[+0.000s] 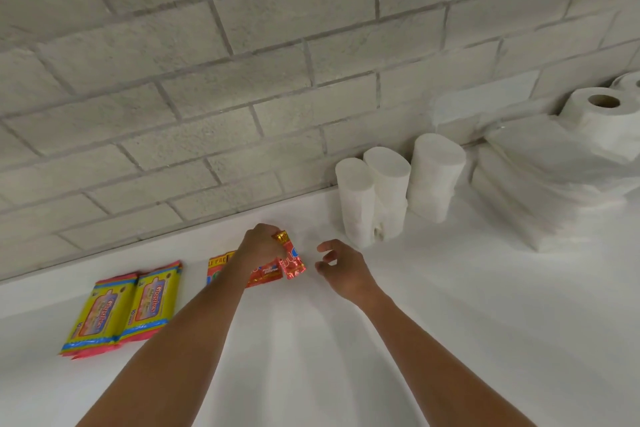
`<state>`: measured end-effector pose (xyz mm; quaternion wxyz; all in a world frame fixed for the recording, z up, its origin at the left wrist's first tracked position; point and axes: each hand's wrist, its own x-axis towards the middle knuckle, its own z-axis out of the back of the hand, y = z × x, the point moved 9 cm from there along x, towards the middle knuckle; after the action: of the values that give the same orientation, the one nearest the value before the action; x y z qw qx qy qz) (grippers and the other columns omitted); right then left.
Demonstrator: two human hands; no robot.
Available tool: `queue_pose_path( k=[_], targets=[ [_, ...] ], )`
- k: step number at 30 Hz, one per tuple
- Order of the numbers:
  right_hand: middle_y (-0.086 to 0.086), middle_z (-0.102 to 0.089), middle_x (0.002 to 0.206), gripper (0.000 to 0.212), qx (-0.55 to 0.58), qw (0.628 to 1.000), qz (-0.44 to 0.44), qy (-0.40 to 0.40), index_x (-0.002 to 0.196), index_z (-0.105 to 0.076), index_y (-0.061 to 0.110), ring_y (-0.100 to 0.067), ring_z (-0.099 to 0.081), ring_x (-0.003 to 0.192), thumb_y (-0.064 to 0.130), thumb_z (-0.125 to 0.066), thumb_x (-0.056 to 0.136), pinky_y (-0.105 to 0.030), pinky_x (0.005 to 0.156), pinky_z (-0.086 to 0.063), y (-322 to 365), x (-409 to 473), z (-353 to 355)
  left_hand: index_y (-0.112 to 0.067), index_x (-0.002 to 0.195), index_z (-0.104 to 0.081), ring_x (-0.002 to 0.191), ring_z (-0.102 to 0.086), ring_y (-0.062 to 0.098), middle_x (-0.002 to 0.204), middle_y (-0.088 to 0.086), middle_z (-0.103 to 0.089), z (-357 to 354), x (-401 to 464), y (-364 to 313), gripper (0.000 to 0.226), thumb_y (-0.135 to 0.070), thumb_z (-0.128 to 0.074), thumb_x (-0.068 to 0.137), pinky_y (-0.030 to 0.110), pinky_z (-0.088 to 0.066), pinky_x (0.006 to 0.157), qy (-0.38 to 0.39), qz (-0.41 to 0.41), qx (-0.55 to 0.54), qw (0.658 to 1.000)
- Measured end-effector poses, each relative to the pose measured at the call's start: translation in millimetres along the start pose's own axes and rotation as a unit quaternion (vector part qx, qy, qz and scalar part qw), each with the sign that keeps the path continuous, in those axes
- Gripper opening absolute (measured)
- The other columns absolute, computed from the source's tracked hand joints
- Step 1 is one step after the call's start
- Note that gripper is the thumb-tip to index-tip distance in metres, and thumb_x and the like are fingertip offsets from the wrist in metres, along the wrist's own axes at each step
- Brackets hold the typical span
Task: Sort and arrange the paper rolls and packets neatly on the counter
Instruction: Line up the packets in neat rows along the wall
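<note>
My left hand (pixel 260 243) grips a small red and gold packet (pixel 293 260) by its top, held on edge above the white counter (pixel 450 305). Under my left wrist lie more red packets (pixel 266 274) and a red packet with yellow lettering (pixel 219 265), partly hidden. My right hand (pixel 341 269) hovers just right of the held packet, fingers curled apart, holding nothing. Two yellow and pink packet stacks (pixel 100 319) (pixel 152 302) lie side by side at the left. Three white paper rolls (pixel 356 198) (pixel 389 184) (pixel 434 173) stand against the wall.
A stack of clear-wrapped white paper packs (pixel 554 191) sits at the right with a cored paper roll (pixel 602 114) on top and another roll (pixel 628 81) behind it. A grey brick wall (pixel 207 97) runs along the counter's back.
</note>
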<state>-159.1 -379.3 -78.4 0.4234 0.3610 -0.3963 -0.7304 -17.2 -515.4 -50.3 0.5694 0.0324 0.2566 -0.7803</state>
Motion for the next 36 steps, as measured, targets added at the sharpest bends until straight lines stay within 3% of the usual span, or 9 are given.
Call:
queue_pose_path(
  k=[6,11,16,19,24,31,36],
  targets=[
    [0.004,-0.061,0.107,0.030,-0.038,0.999,0.003,0.010,0.120,-0.059,0.028,-0.012,-0.060,0.087,0.023,-0.064,0.090,-0.025,0.077,-0.053,-4,-3,-5,-0.023,0.121,-0.063,0.107,-0.060,0.022,0.119,0.003,-0.065,-11,3,-3,0.041,-0.020,-0.075,0.082,0.031,-0.046,0.087,-0.079,-0.043,0.080,0.993],
    [0.003,-0.059,0.113,0.033,-0.078,0.997,0.014,0.014,0.124,-0.057,0.027,-0.011,-0.057,0.094,0.024,-0.063,0.092,-0.018,0.080,-0.044,-5,-5,-6,-0.026,0.132,-0.054,0.118,-0.057,0.020,0.134,0.002,-0.054,-15,4,-5,0.049,-0.021,-0.072,0.087,0.032,-0.048,0.097,-0.139,-0.090,0.081,0.983],
    [0.001,-0.055,0.124,0.038,-0.134,0.990,0.028,0.032,0.131,-0.055,0.025,-0.018,-0.055,0.113,0.025,-0.057,0.094,-0.025,0.092,-0.045,-2,-4,-14,-0.026,0.139,-0.047,0.118,-0.059,0.024,0.139,0.006,-0.048,-13,-5,-6,0.056,-0.021,-0.071,0.088,0.036,-0.053,0.093,-0.183,-0.094,0.033,0.978],
    [0.000,-0.050,0.129,0.040,-0.182,0.982,0.039,0.042,0.135,-0.052,0.024,-0.022,-0.047,0.121,0.025,-0.054,0.096,-0.032,0.096,-0.045,0,-4,-21,-0.025,0.136,-0.052,0.113,-0.058,0.025,0.134,0.006,-0.051,-10,-18,5,0.045,-0.023,-0.064,0.092,0.036,-0.054,0.087,-0.203,-0.080,-0.004,0.976],
    [-0.005,-0.045,0.140,0.043,-0.299,0.949,0.085,0.058,0.138,-0.047,0.016,-0.026,-0.046,0.125,0.024,-0.051,0.097,-0.038,0.099,-0.043,11,-7,-44,-0.020,0.125,-0.062,0.119,-0.051,0.029,0.128,0.007,-0.058,-9,-47,39,0.032,-0.025,-0.058,0.094,0.043,-0.046,0.093,-0.228,-0.055,0.012,0.972],
    [-0.008,-0.021,0.160,0.060,-0.387,0.908,0.109,0.119,0.152,-0.023,0.012,-0.027,-0.020,0.148,0.027,-0.047,0.099,-0.052,0.116,-0.025,15,-8,-89,-0.026,0.146,-0.042,0.142,-0.033,0.030,0.155,0.005,-0.038,-22,-69,125,0.060,-0.054,-0.046,0.093,0.047,-0.039,0.110,-0.199,0.019,0.013,0.980],
    [-0.007,-0.005,0.166,0.065,-0.421,0.893,0.089,0.135,0.158,-0.008,0.012,-0.026,-0.006,0.153,0.030,-0.039,0.103,-0.055,0.121,-0.012,14,-10,-105,-0.024,0.156,-0.021,0.150,-0.017,0.030,0.164,0.005,-0.017,-39,-67,139,0.072,-0.061,-0.036,0.097,0.045,-0.022,0.119,-0.131,0.021,0.068,0.989]
  ],
)
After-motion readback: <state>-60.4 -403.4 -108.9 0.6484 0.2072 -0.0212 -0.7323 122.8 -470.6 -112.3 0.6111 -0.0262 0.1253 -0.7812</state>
